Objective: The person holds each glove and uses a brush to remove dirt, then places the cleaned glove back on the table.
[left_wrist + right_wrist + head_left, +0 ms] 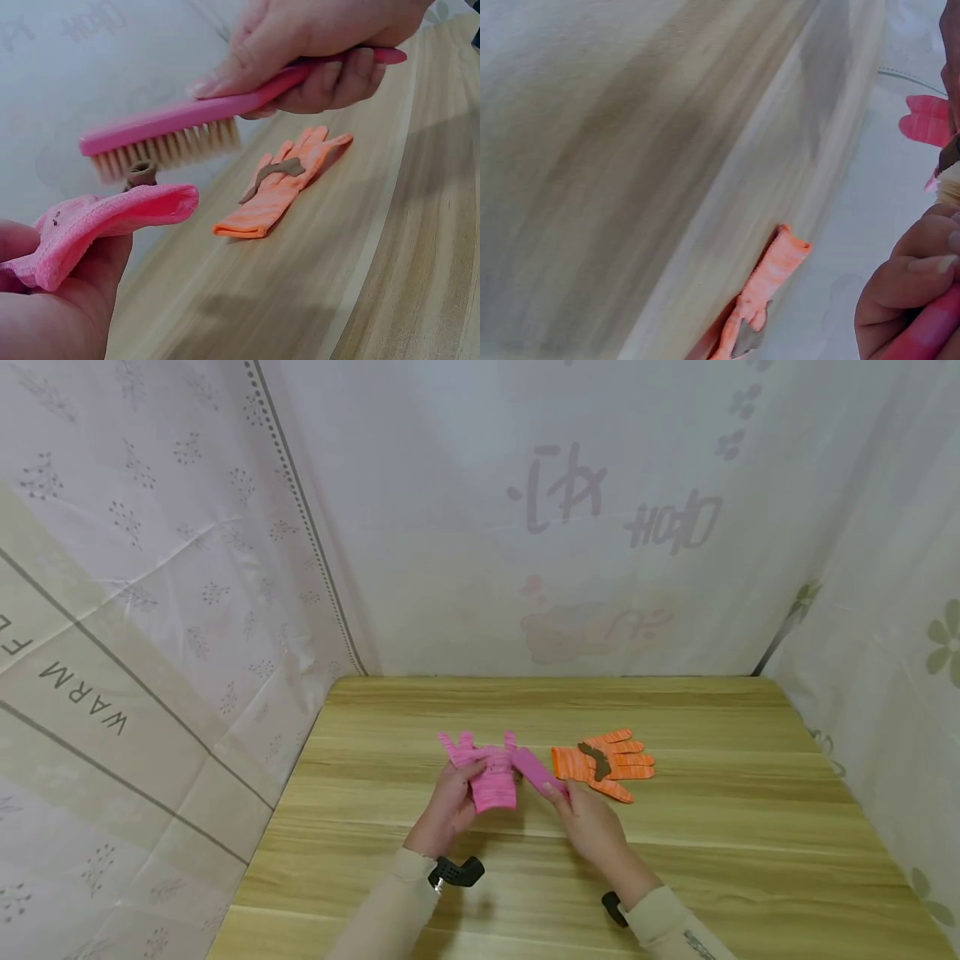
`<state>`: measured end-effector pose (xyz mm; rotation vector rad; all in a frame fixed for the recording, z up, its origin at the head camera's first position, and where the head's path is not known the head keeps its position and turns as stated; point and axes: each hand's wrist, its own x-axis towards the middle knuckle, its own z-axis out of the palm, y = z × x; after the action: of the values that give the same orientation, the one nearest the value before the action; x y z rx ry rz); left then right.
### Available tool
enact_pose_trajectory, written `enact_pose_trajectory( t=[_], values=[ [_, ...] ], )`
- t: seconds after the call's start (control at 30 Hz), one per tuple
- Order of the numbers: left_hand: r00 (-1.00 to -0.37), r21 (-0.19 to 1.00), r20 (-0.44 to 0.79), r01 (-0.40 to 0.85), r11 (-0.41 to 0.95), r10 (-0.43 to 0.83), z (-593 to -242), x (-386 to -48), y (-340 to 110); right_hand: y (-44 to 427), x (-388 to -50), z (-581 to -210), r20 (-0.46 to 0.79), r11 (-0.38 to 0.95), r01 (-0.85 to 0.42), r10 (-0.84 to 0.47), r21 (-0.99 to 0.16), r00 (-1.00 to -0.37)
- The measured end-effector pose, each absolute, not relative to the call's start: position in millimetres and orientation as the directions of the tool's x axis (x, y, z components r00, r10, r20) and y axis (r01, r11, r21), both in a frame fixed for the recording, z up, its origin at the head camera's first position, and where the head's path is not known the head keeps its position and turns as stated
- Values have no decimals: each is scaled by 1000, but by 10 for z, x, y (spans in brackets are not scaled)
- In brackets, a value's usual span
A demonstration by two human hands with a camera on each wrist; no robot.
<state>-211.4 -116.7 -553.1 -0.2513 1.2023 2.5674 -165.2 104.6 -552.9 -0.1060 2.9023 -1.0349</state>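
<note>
Closely round brush (180,116), right fingers (326,81).

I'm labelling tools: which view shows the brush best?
Left wrist: the brush shows side-on, bristles and handle included, though the right hand covers part. The head view shows mainly its pink back, small; the right wrist view, only some bristles and handle at the frame's edge.

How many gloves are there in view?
2. A pink glove is in the person's left hand, and an orange glove lies on the table to its right. I see no sign of others.
</note>
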Motion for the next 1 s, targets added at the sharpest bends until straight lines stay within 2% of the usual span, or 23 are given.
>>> enact_pose_trajectory(
  t=[0.2,0.77,1.0],
  values=[
    [-941,734,-276,-339,-589,197,-5520,-2120,-1165,1076,-1661,-5573,-80,770,-11,-80,-639,-994],
    [-941,745,-298,-335,-577,161,-5528,-2150,-1184,1190,-1688,-5667,-66,747,-4,-64,-665,-996],
    [-933,708,-319,-350,-614,164,-5529,-2148,-1169,1207,-1686,-5689,-49,749,-14,-62,-662,-997]
  ],
)
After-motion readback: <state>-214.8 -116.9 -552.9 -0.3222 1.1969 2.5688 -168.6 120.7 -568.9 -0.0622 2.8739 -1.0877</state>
